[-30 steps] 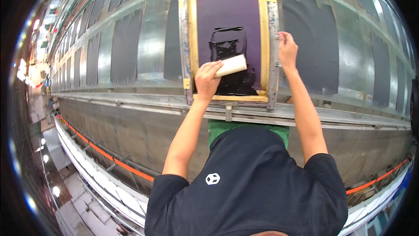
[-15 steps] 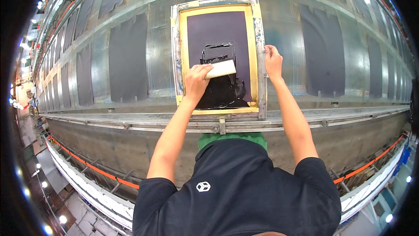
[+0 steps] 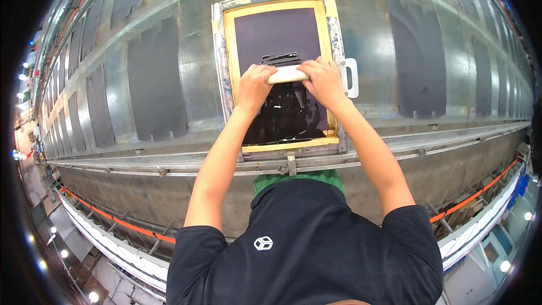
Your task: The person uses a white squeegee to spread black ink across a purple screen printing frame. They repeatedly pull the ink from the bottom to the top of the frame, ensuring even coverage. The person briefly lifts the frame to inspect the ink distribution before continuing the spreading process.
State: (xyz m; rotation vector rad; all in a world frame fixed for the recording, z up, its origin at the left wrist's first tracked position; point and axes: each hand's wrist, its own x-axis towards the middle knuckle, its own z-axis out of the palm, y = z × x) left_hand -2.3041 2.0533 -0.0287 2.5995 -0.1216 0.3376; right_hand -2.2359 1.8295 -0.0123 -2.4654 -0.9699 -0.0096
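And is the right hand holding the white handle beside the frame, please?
No, the right hand grips the right end of the pale bar, whose left end the left hand holds.

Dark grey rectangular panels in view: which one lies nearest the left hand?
The dark grey rectangular fabric-like panel directly left of the yellow-bordered rectangular screen. The others lie farther left, farther back or right of the screen.
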